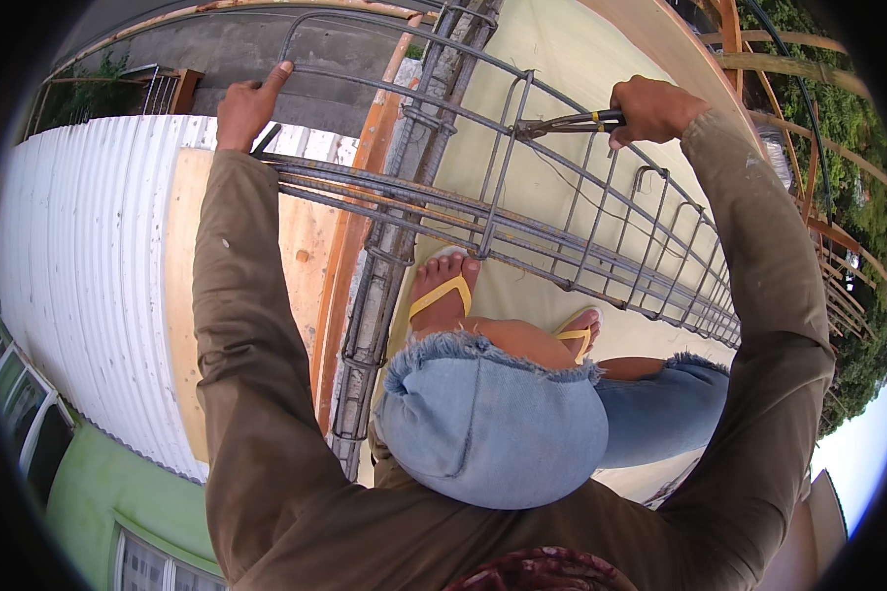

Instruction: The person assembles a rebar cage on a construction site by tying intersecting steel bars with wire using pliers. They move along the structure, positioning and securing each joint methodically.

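My right hand (652,110) is closed round the handles of pincers (567,124) with black and yellow grips. Their jaws touch a crossing of a stirrup (503,163) and a long upper bar of the rebar cage (601,187). A thin tie wire (586,192) hangs in a loose curve below the jaws. At the far left, my left hand (249,108) is closed at the bent end of an upper rebar (350,77), with its thumb along the steel. Several lower bars (365,182) run together beneath that hand; its fingers are partly hidden.
The cage crosses a narrow beam with rebar (370,325) and orange-brown boards (343,256). Pale sheeting (552,59) lies under my sandalled feet. White corrugated metal (89,217) and a green building (118,483) are below left. Bamboo poles (798,64) and trees stand right.
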### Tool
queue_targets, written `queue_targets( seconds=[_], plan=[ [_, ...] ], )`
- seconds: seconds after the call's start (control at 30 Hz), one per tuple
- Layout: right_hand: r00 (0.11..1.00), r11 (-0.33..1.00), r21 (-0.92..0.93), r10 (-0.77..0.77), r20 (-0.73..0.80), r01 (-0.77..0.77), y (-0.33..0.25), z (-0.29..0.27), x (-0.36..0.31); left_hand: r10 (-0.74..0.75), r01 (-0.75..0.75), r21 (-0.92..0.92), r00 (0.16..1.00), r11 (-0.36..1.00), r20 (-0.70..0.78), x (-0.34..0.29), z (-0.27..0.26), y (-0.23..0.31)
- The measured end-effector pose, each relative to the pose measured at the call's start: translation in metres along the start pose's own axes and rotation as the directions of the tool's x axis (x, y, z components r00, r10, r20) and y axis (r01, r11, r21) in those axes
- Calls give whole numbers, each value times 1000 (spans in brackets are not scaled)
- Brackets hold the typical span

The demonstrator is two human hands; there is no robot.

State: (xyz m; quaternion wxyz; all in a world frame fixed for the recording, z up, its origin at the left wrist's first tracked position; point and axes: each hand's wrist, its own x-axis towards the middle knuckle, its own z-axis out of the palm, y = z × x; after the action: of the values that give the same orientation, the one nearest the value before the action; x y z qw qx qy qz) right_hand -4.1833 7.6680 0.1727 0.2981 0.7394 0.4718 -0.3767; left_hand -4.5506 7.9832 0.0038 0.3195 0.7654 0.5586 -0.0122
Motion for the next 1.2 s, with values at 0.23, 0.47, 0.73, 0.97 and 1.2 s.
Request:
queue_targets(
  seconds=[0.23, 0.47, 0.73, 0.97, 1.2],
  plan=[
    [994, 990, 107, -84, -76, 92, 9, 31, -9, 11, -9, 41, 1000, 999, -29, -1, -1, 1],
    [960, 932, 360, -126, 252, 28, -8, 10, -25, -40, 37, 29, 995, 999, 92, 1, -7, 3],
    [816, 882, -453, -356, -455, 131, -7, 46, -40, -35, 34, 11, 999, 999, 14, -1, -3, 2],
    [814, 782, -620, -321, -484, -60, -33, 31, -35, -70, 70, 26, 998, 997, 2, -4, -3, 2],
    [843, 849, -525, -321, -431, 54, 9, 25, 8, -42, 42, 21, 999, 999, -29, 3, 6, -21]
  ],
)
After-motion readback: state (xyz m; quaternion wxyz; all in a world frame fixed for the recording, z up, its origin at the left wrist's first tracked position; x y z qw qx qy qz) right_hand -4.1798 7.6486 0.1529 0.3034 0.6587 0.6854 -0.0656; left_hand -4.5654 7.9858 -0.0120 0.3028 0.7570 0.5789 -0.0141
